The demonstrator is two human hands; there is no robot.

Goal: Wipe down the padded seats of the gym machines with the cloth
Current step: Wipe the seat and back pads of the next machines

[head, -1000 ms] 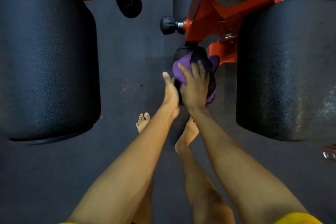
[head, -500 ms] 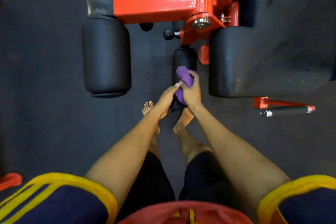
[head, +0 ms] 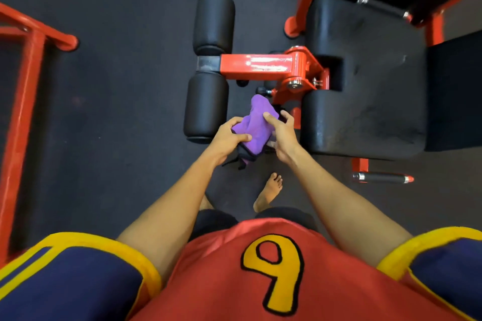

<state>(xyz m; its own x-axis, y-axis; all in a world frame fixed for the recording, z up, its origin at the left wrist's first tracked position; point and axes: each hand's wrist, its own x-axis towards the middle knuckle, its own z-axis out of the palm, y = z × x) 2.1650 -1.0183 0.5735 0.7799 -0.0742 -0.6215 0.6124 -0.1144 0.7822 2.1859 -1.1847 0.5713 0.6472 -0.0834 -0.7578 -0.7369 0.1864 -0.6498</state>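
Where a red arm (head: 260, 65) links the black padded seat (head: 365, 73) to two roller pads (head: 206, 107), the purple cloth (head: 257, 122) is held above the dark floor (head: 117, 112), between the nearer roller and the seat, screening the machine below. The left hand (head: 229, 138) grips the cloth's near end and the right hand (head: 283, 133) its side. Its long axis points away from the person, toward the arm.

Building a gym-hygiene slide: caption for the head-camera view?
The left hand and right hand grip a bunched purple cloth near the black padded seat of the red machine.
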